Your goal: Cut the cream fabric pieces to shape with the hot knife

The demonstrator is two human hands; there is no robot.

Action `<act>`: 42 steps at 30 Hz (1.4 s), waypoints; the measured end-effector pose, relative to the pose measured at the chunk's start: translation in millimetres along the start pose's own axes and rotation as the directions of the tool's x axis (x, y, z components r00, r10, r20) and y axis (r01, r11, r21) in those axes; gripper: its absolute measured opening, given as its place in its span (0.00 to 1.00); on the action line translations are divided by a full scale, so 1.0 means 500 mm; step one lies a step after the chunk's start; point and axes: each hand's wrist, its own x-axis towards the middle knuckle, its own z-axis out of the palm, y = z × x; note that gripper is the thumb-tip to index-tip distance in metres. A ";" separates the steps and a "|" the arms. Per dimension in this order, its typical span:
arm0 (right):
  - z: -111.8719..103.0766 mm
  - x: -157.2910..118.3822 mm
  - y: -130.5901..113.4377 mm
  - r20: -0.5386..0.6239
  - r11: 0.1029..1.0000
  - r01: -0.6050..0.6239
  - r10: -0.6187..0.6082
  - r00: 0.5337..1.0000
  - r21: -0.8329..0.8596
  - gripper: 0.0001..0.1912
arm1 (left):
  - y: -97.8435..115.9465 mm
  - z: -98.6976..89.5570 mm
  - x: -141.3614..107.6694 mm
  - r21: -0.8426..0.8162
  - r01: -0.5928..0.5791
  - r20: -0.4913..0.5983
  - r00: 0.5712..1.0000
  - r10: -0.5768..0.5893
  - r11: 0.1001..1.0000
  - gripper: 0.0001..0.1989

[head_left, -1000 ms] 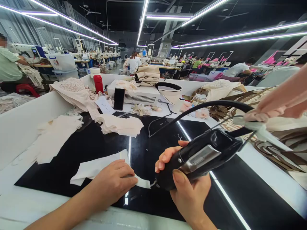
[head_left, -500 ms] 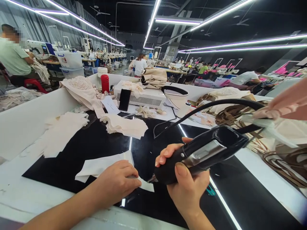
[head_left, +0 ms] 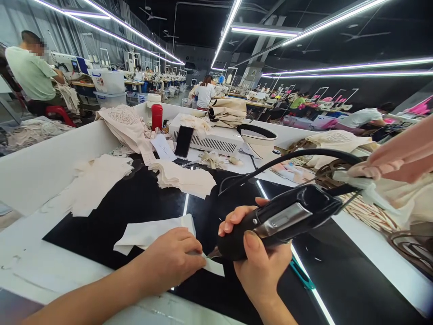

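In my right hand (head_left: 259, 262) is a corded electric cutter (head_left: 280, 221), black with a metal plate on its side. My fingers wrap round its body, and its thin metal tip points left and down. My left hand (head_left: 177, 255) lies on a cream fabric piece (head_left: 149, 232), fingers bent and pressed together at its edge. A narrow end of the fabric sticks out past my fingertips, by the cutter's tip. Exactly what the left fingertips pinch is partly hidden. The black board (head_left: 101, 234) lies beneath.
Cream fabric stacks (head_left: 184, 178) lie behind my hands. A phone (head_left: 184, 141), a red bottle (head_left: 157, 116) and a white vented box (head_left: 206, 137) stand farther back. Turquoise thread snips (head_left: 302, 273) lie right. The black cable (head_left: 304, 153) arches past a pinkish hanging shape (head_left: 399, 153).
The whole view has shifted slightly, with the scene moving right. The cutter's tip sits closer to my left fingertips. More of the turquoise snips shows. Both grips stay the same.
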 end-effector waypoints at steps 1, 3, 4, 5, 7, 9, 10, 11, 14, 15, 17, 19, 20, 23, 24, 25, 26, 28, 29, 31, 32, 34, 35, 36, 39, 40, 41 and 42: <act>0.001 0.000 0.000 -0.001 1.000 0.001 -0.001 1.000 -0.004 0.20 | 0.000 0.000 0.000 0.002 0.003 0.003 1.000 -0.003 1.000 0.11; 0.002 0.001 -0.001 -0.001 1.000 0.001 -0.001 1.000 -0.011 0.19 | -0.001 -0.001 -0.001 0.009 0.007 0.014 1.000 -0.007 1.000 0.10; 0.002 0.001 -0.003 -0.003 1.000 0.000 0.000 1.000 -0.014 0.19 | -0.001 -0.001 -0.001 0.014 0.008 0.019 1.000 -0.008 1.000 0.09; 0.001 0.002 -0.006 -0.007 1.000 -0.001 0.001 1.000 -0.018 0.19 | -0.001 -0.002 -0.001 0.019 0.009 0.023 1.000 -0.009 1.000 0.09; -0.004 0.003 -0.014 -0.025 1.000 0.005 -0.005 1.000 -0.021 0.19 | 0.001 -0.003 -0.001 0.030 0.010 0.026 1.000 -0.011 0.999 0.10; -0.010 0.003 -0.021 -0.051 1.000 0.012 -0.013 0.999 -0.022 0.20 | 0.002 -0.005 -0.001 0.036 0.008 0.023 1.000 -0.009 0.999 0.10; -0.014 0.002 -0.024 -0.059 1.000 0.015 -0.017 0.998 -0.022 0.20 | 0.003 -0.006 0.000 0.037 0.008 0.022 1.000 -0.009 0.999 0.10; -0.017 0.001 -0.025 -0.060 1.000 0.017 -0.018 0.998 -0.022 0.20 | 0.004 -0.008 0.000 0.036 0.008 0.019 1.000 -0.008 0.999 0.10; -0.023 -0.004 -0.024 -0.047 1.000 0.015 -0.016 0.999 -0.020 0.20 | 0.005 -0.011 0.000 0.023 0.010 0.006 1.000 -0.010 1.000 0.09; -0.024 -0.006 -0.023 -0.042 1.000 0.015 -0.016 0.999 -0.020 0.20 | 0.005 -0.012 0.001 0.019 0.010 0.004 1.000 -0.010 1.000 0.09; -0.022 -0.007 -0.021 -0.042 1.000 0.014 -0.016 0.999 -0.028 0.20 | 0.004 -0.014 0.001 0.015 0.011 0.004 1.000 -0.011 1.000 0.09; -0.019 -0.005 -0.021 -0.043 0.999 0.008 -0.009 0.999 -0.038 0.19 | 0.004 -0.015 0.002 0.013 0.014 0.009 1.000 -0.014 1.000 0.10; -0.017 -0.005 -0.022 -0.045 0.999 0.000 -0.002 0.999 -0.039 0.19 | 0.004 -0.015 0.002 0.012 0.016 0.012 1.000 -0.016 1.000 0.10; -0.011 -0.004 -0.028 -0.057 1.000 -0.016 0.015 0.998 -0.016 0.19 | 0.003 -0.014 0.000 0.015 0.017 0.025 1.000 -0.017 1.000 0.11; -0.009 -0.005 -0.030 -0.058 1.000 -0.015 0.014 0.998 -0.008 0.19 | 0.002 -0.013 -0.001 0.014 0.017 0.028 0.999 -0.017 1.000 0.11; -0.006 -0.007 -0.032 -0.056 1.000 -0.010 0.010 0.998 -0.004 0.19 | 0.001 -0.012 -0.002 0.011 0.017 0.031 0.999 -0.017 1.000 0.11; -0.005 -0.010 -0.032 -0.047 1.000 -0.004 0.004 0.999 -0.002 0.19 | 0.001 -0.012 -0.003 0.006 0.017 0.032 0.999 -0.017 1.000 0.11; -0.002 -0.017 -0.031 -0.019 1.000 0.001 -0.001 1.000 -0.005 0.20 | -0.001 -0.011 -0.005 -0.008 0.015 0.031 0.999 -0.015 1.000 0.10; 0.000 -0.021 -0.029 -0.007 1.000 -0.001 0.001 1.000 -0.004 0.20 | -0.001 -0.010 -0.005 -0.013 0.014 0.034 0.999 -0.014 1.000 0.10; 0.001 -0.026 -0.025 0.006 1.000 -0.014 0.014 1.000 0.004 0.20 | -0.002 -0.011 -0.005 -0.019 0.015 0.042 0.999 -0.014 1.000 0.09; 0.002 -0.028 -0.022 0.009 1.000 -0.019 0.019 1.000 0.011 0.20 | -0.002 -0.011 -0.005 -0.019 0.016 0.046 0.999 -0.015 1.000 0.09; 0.002 -0.031 -0.019 0.010 1.000 -0.019 0.018 1.000 0.022 0.20 | -0.001 -0.012 -0.004 -0.020 0.018 0.052 0.998 -0.017 1.000 0.10; 0.003 -0.031 -0.018 0.010 1.000 -0.017 0.017 1.000 0.024 0.20 | 0.000 -0.013 -0.004 -0.021 0.021 0.055 0.998 -0.020 1.000 0.10; 0.003 -0.030 -0.018 0.010 1.000 -0.018 0.018 1.000 0.020 0.20 | 0.000 -0.014 -0.003 -0.022 0.024 0.058 0.998 -0.023 0.999 0.10; 0.001 -0.026 -0.024 0.003 1.000 -0.028 0.028 1.000 -0.004 0.19 | 0.001 -0.015 -0.002 -0.020 0.029 0.057 0.998 -0.028 0.999 0.11; 0.000 -0.024 -0.028 -0.005 1.000 -0.026 0.026 1.000 -0.007 0.19 | 0.002 -0.015 -0.002 -0.015 0.027 0.058 0.998 -0.026 1.000 0.10; -0.002 -0.022 -0.032 -0.015 1.000 -0.019 0.019 1.000 -0.007 0.19 | 0.002 -0.015 -0.002 -0.008 0.024 0.058 0.998 -0.024 1.000 0.10; -0.004 -0.021 -0.036 -0.025 1.000 -0.010 0.010 1.000 -0.005 0.19 | 0.002 -0.015 -0.003 -0.002 0.021 0.057 0.998 -0.021 1.000 0.10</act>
